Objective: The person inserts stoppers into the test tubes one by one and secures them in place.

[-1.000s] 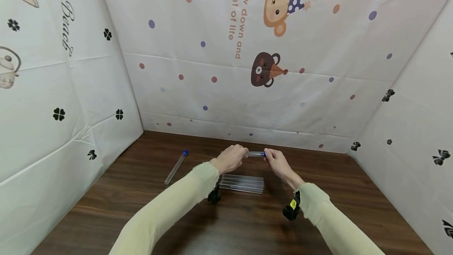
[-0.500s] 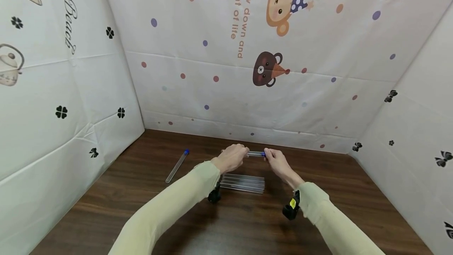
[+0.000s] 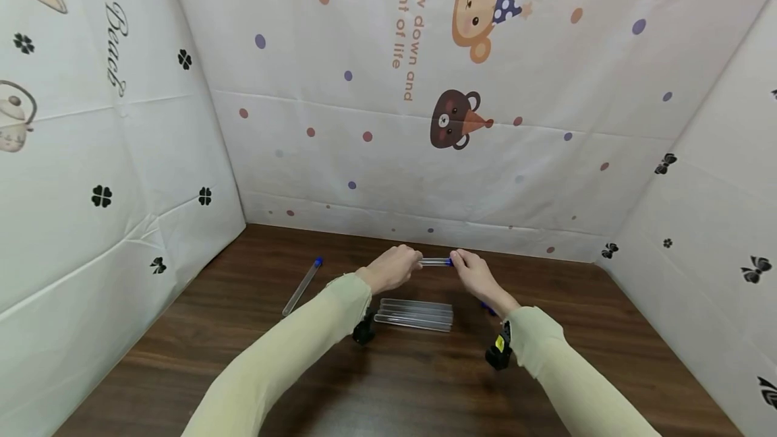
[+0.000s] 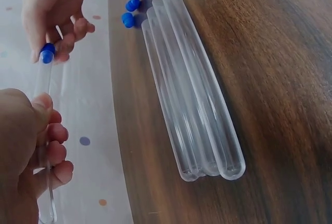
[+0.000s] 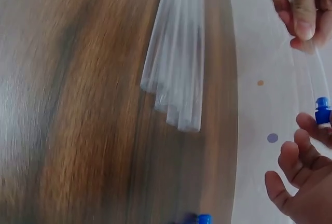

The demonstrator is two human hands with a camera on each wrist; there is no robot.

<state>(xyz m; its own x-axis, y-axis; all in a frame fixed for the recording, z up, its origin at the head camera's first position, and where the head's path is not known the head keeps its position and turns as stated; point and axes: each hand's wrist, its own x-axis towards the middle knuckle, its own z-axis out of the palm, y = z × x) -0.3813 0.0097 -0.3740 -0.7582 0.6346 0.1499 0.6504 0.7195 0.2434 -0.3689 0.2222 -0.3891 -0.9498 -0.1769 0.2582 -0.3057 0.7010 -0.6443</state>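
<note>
Above the back of the table, my left hand (image 3: 393, 268) grips a clear test tube (image 3: 436, 262), its fingers curled round the tube's body in the left wrist view. At the tube's mouth end sits a blue stopper (image 4: 47, 54), pinched by the thumb and fingers of my right hand (image 3: 476, 275). How deep the stopper goes is hard to tell. Below the hands, several uncapped test tubes (image 4: 189, 89) lie side by side. Several loose blue stoppers (image 4: 134, 4) rest beyond them, partly hidden by my right wrist in the head view.
To the left lies one test tube with a blue stopper (image 3: 301, 287) in its end. The brown wooden table (image 3: 419, 383) meets a printed white cloth (image 3: 388, 208) at the back. More cloth hangs at both sides.
Both hands have risen slightly with the tube and stopper between them. Loose blue stoppers now show beside my right wrist. The tubes on the table have stayed put.
</note>
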